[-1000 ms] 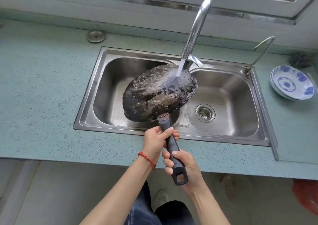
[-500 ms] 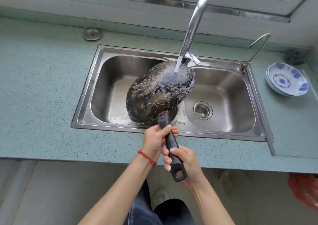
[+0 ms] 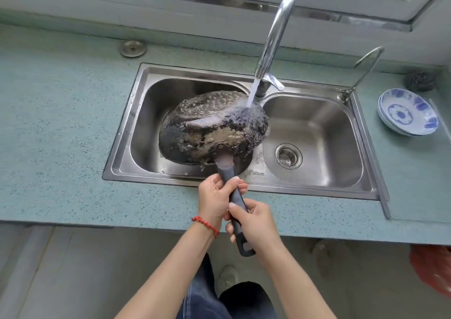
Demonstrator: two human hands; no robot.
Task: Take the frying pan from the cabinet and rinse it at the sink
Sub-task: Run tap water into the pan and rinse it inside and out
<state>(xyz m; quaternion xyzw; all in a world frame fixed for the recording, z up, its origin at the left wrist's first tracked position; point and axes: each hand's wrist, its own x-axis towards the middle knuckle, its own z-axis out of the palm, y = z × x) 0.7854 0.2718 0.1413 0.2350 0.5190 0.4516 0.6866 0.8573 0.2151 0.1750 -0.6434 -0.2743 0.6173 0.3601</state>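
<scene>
A dark frying pan (image 3: 210, 128) hangs upside down and tilted over the left basin of the steel double sink (image 3: 127, 133). Its wet, blackened underside faces me. Water runs from the chrome tap (image 3: 273, 40) onto the pan's far right edge. My left hand (image 3: 217, 200) grips the black handle near the pan. My right hand (image 3: 253, 223) grips the same handle lower down, close to its end loop.
A teal speckled counter (image 3: 61, 128) surrounds the sink. Stacked blue-and-white bowls (image 3: 407, 112) sit at the right, with a steel scourer (image 3: 419, 80) behind them. A thin second tap (image 3: 366, 67) stands at the sink's right corner. A round metal cap (image 3: 132, 48) lies at the back left.
The pan has rolled so its underside lies flatter toward me, and the water now strikes nearer its right rim. Both hands keep their grip on the handle.
</scene>
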